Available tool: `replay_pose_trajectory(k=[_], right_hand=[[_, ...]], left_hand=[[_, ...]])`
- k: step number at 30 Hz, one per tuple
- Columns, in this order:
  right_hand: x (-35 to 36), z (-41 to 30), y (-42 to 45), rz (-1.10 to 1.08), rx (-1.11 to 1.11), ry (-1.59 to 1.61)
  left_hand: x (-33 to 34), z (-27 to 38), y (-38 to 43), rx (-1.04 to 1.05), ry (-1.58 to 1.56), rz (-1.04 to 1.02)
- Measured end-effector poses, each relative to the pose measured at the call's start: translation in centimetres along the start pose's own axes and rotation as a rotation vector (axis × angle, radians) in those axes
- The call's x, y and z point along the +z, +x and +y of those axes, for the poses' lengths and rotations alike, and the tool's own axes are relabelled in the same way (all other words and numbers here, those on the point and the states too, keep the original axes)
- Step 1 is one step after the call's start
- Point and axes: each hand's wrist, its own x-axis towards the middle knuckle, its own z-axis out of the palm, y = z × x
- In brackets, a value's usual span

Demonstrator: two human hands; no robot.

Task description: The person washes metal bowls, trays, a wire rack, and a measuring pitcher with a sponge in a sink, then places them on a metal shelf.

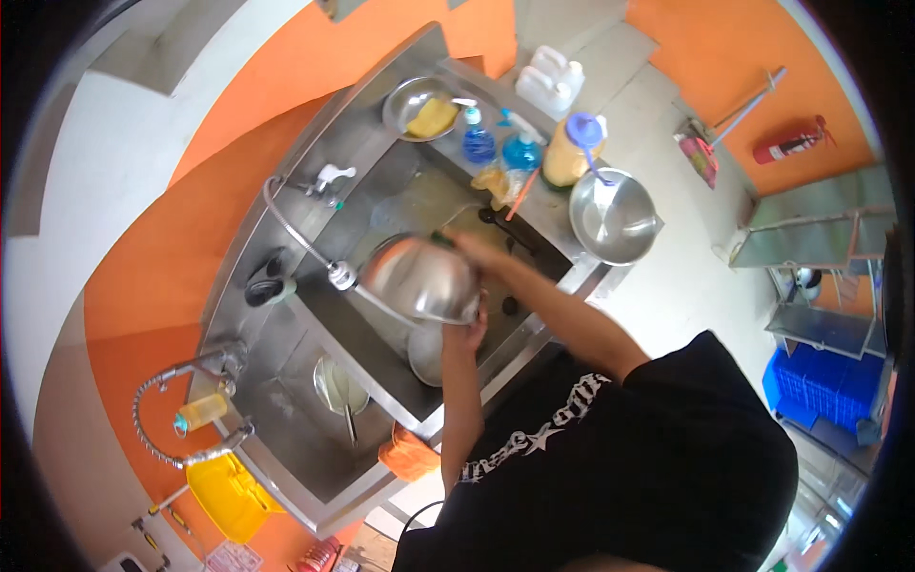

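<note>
My left hand (477,325) grips a shiny steel bowl (429,279) near its lower right edge and holds it tilted over the large basin of a steel sink (422,431). At the bowl's upper edge, my right hand (475,250) holds a green scouring pad (442,239) against the metal. Both the bowl and this hand are blurred. Cloudy water (422,200) lies in the basin below. Another metal vessel (427,355) sits partly hidden beneath my left forearm. Dark utensils (511,227) rest by the basin's right side.
A spray hose (304,239) hangs over the basin. Along the right ledge stand a steel bowl (613,218), a lidded jar (570,154) and blue bottles (477,139). A bowl with a yellow cloth (432,118) sits behind. The smaller basin holds a strainer (342,386).
</note>
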Motion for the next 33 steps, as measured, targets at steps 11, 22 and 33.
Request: replay_pose_trajectory(k=[11, 22, 33], right_hand=[[3.0, 1.7, -9.1, 0.311, 0.055, 0.246], [-3.4, -3.8, -11.6, 0.716, -0.677, -0.613], [-9.0, 15.7, -13.6, 0.231, -0.408, 0.038]], left_hand=[[0.6, 0.0, 1.1, 0.794, 0.775, 0.650], [-0.1, 0.7, -5.2, 0.852, 1.462, 0.644], [10.7, -7.5, -0.2, 0.438, 1.421, -0.102]])
